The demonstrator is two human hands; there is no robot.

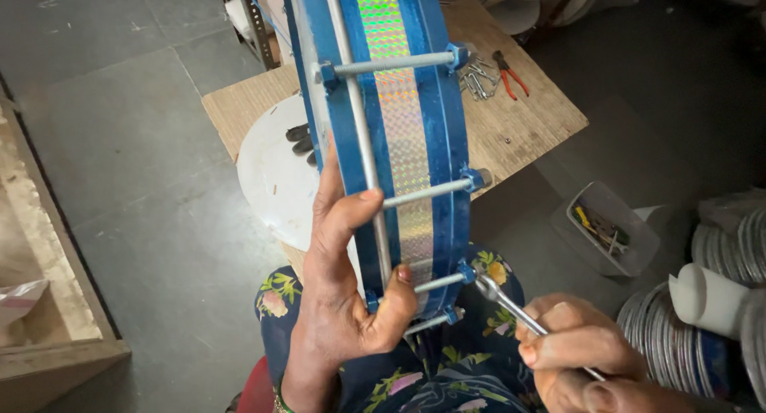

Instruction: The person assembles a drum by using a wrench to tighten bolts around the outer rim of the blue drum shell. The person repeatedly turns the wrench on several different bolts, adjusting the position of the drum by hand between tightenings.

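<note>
Blue frame drum (399, 134) stood on edge over the lap, running from 12 to 6 o'clock. Left hand (343, 277) clamped round rim and steel hoop, thumb and fingers closed. Right hand (578, 353) at 4 o'clock, fingers wrapped on a spanner (511, 305) seated on a tension-rod nut (467, 271). Probably rigid, fairly light; skin likely fragile, best gripped by the rim.

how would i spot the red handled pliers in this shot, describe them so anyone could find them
Start at the wooden board table behind the upright blue drum. Near its far right part, beside a pile of small metal hooks, lie the pliers. Their red handles set them apart from the grey hardware.
</note>
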